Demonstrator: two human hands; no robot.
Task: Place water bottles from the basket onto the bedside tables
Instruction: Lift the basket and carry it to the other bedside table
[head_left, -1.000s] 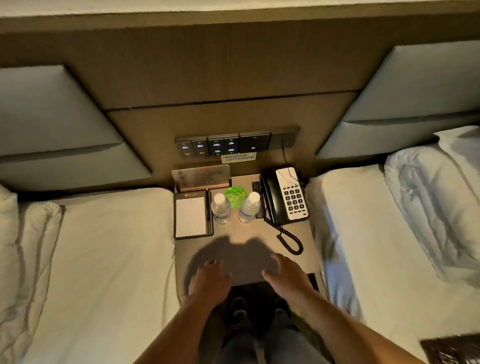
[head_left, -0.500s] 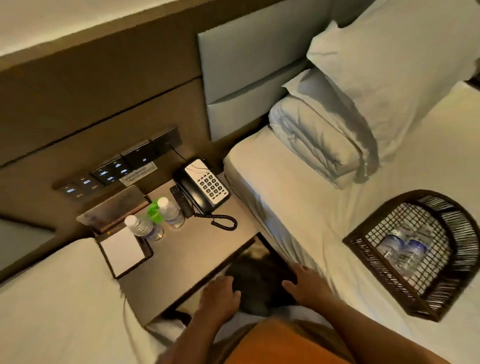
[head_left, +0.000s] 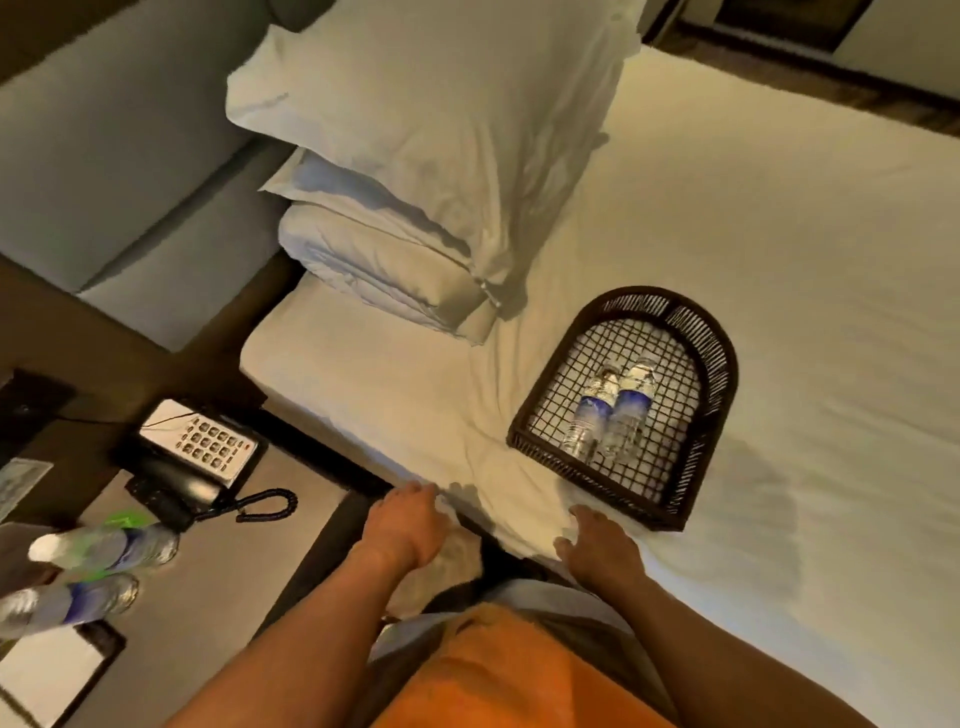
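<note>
Far left edge, the bedside table (head_left: 291, 525) has two water bottles (head_left: 104, 548) on it, blurry and stretched by the wide lens, one just beside the other. A notepad (head_left: 47, 675) sits at the bottom corner, and past the bottles there's a black phone (head_left: 192, 457) with a white keypad, its coiled cord trailing onto the tabletop.

Moving over, the left hand (head_left: 402, 525) hangs over the gap between table and bed, fingers loose and empty, not gripping anything. The right hand (head_left: 597, 545) is just beside the mattress edge, palm down, spread a bit, also holding nothing. Can't really tell if it's actually touching the sheet.

Right past that hand is the dark wicker basket (head_left: 706, 338), sitting on the white bed (head_left: 779, 234), near the right fingertips but apart from them. Two more bottles (head_left: 613, 410) lie side by side inside, touching, blue labels showing. Stacked pillows (head_left: 415, 156) sit up at the head of the bed.
</note>
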